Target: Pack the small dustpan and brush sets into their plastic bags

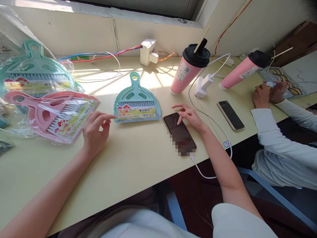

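Observation:
My left hand (96, 130) is raised a little over the table, fingers apart and holding nothing, its index fingertip at the left edge of a teal dustpan-and-brush set (138, 99). That set lies flat in clear wrapping with its handle pointing away. My right hand (189, 117) has a fingertip on the screen of a dark phone (180, 132), its fingers spread and nothing held. A white cable runs from the phone's lower end. Beside my left hand, a pink wrapped dustpan set (52, 114) overlaps more teal sets (36, 72) at the left.
Two pink cups (184, 74) (237, 72) with black lids stand at the back right. White chargers (203, 85), cables and a socket box (148, 53) are near the wall. Another phone (230, 115) lies at right, near another person's hands (268, 92).

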Demonstrator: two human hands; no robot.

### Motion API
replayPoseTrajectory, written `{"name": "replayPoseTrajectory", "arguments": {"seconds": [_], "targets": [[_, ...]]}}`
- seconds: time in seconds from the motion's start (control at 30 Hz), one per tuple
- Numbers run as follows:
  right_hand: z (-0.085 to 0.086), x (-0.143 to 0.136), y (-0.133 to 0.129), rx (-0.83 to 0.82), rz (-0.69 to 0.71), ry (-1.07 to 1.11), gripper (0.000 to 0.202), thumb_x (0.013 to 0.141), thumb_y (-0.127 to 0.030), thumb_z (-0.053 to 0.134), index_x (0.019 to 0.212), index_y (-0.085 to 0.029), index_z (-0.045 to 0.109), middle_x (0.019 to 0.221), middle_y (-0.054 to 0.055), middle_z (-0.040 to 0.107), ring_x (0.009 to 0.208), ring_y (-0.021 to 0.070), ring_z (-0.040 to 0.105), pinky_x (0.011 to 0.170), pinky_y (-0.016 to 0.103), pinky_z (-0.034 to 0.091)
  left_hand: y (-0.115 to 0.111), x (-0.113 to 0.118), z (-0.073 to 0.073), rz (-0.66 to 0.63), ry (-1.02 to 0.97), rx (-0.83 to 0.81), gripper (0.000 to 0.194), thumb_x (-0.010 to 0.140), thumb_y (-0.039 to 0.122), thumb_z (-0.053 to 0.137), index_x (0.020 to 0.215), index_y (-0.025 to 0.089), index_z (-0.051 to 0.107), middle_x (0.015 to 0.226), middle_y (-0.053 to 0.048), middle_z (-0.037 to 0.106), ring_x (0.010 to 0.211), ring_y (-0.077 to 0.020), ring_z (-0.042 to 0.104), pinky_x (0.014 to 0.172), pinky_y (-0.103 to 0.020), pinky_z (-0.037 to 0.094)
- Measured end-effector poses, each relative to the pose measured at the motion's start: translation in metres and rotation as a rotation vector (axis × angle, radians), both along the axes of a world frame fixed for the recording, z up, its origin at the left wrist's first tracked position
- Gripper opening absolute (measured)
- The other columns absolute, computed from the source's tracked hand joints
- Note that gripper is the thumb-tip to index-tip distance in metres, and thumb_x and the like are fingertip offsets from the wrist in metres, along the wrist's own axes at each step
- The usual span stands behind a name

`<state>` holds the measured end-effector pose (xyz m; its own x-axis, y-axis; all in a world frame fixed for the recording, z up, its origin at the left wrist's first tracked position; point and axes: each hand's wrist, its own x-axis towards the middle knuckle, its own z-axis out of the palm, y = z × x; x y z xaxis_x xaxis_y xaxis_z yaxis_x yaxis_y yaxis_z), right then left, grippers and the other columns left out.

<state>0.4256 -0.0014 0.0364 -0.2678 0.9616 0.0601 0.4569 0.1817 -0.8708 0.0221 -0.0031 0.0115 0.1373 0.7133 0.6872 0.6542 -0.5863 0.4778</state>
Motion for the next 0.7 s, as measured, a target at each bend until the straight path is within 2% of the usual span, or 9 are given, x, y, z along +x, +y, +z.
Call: {"name": "replayPoseTrajectory", "arguments": {"seconds": [0.07, 0.13, 0.23, 0.37, 0.6, 0.7], "targets": [[0.0003, 0.0010, 0.0000, -0.008, -0.013, 0.035, 0.053, 0.090, -0.070, 0.058, 0.062, -0.031, 0.080, 0.139, 0.000, 0.063, 0.131, 0.0310, 0.055, 0.119, 0.050, 0.040, -0.0009, 0.0018, 0.0026, -0.003, 0.016, 0.060, 0.016, 0.091, 0.019, 0.059, 0.087, 0.027, 0.073, 0.077, 0.000, 0.068, 0.061, -0.0145, 0.055, 0.067, -0.030, 0.050], [0.0003, 0.0018, 0.0001, -0.003, -0.037, 0.047, 0.047, 0.089, -0.070, 0.060, 0.074, -0.033, 0.083, 0.142, -0.001, 0.061, 0.134, 0.0318, 0.053, 0.119, 0.050, 0.039, -0.0017, 0.0033, 0.0049, -0.003, 0.026, 0.082, 0.012, 0.091, 0.020, 0.063, 0.087, 0.026, 0.073, 0.080, 0.000, 0.072, 0.062, -0.0144, 0.057, 0.064, -0.030, 0.050], [0.0001, 0.0021, 0.0002, -0.002, -0.042, 0.035, 0.041, 0.088, -0.069, 0.062, 0.088, -0.035, 0.084, 0.144, -0.001, 0.060, 0.139, 0.0331, 0.049, 0.120, 0.053, 0.038, -0.0026, 0.0035, 0.0060, 0.011, 0.022, 0.016, 0.009, 0.091, 0.026, 0.066, 0.086, 0.027, 0.072, 0.078, -0.001, 0.072, 0.064, -0.0163, 0.059, 0.063, -0.030, 0.051], [0.0001, 0.0021, 0.0006, -0.014, -0.030, 0.025, 0.040, 0.089, -0.067, 0.062, 0.092, -0.034, 0.084, 0.146, 0.000, 0.059, 0.140, 0.0333, 0.049, 0.121, 0.054, 0.036, -0.0025, 0.0016, 0.0044, 0.010, 0.013, -0.014, 0.008, 0.091, 0.027, 0.067, 0.086, 0.028, 0.073, 0.073, 0.000, 0.068, 0.061, -0.0165, 0.058, 0.064, -0.031, 0.051], [0.0050, 0.0018, 0.0004, -0.032, 0.043, -0.021, 0.037, 0.085, -0.064, 0.070, 0.110, -0.039, 0.079, 0.151, -0.002, 0.055, 0.148, 0.0319, 0.041, 0.127, 0.054, 0.029, 0.0000, 0.0031, 0.0039, -0.028, -0.003, 0.093, 0.009, 0.090, 0.022, 0.069, 0.091, 0.028, 0.074, 0.079, 0.001, 0.071, 0.058, -0.0140, 0.055, 0.063, -0.030, 0.049], [0.0088, 0.0016, 0.0005, -0.045, 0.081, -0.054, 0.042, 0.083, -0.061, 0.074, 0.120, -0.040, 0.074, 0.155, -0.002, 0.051, 0.151, 0.0317, 0.038, 0.128, 0.055, 0.026, 0.0006, 0.0025, 0.0037, -0.020, 0.004, 0.058, 0.010, 0.090, 0.022, 0.066, 0.089, 0.028, 0.074, 0.083, 0.000, 0.072, 0.059, -0.0140, 0.056, 0.063, -0.031, 0.049]]}}
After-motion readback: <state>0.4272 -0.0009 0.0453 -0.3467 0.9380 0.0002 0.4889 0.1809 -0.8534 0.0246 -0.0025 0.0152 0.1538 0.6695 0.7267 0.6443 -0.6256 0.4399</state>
